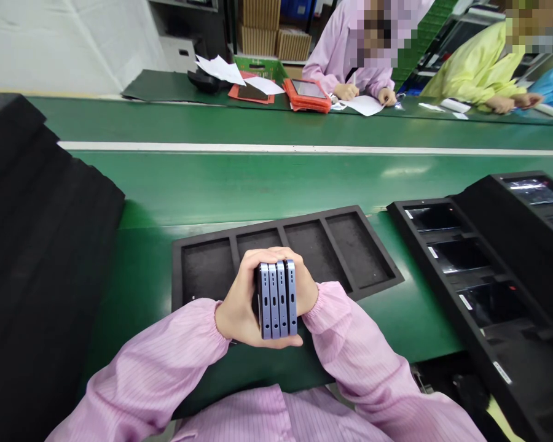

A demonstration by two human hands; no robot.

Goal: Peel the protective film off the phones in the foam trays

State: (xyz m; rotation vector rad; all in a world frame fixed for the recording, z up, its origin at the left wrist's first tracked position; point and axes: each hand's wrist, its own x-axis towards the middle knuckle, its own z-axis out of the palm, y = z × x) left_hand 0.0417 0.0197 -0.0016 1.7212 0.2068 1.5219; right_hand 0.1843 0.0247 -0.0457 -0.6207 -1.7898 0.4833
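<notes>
Both my hands clasp a stack of several blue-grey phones (278, 299), held on edge with their port ends facing me. My left hand (239, 304) wraps the stack from the left and underneath. My right hand (306, 288) presses it from the right, fingers curled over the top. The stack hovers just above the near edge of a black foam tray (350, 245) with several empty slots on the green bench.
A tall pile of black foam trays (41, 245) stands at my left. Black trays (483, 288) holding phones sit at my right. Beyond the green conveyor (276, 184), two people write at a table with red-cased tablets (308, 93) and papers.
</notes>
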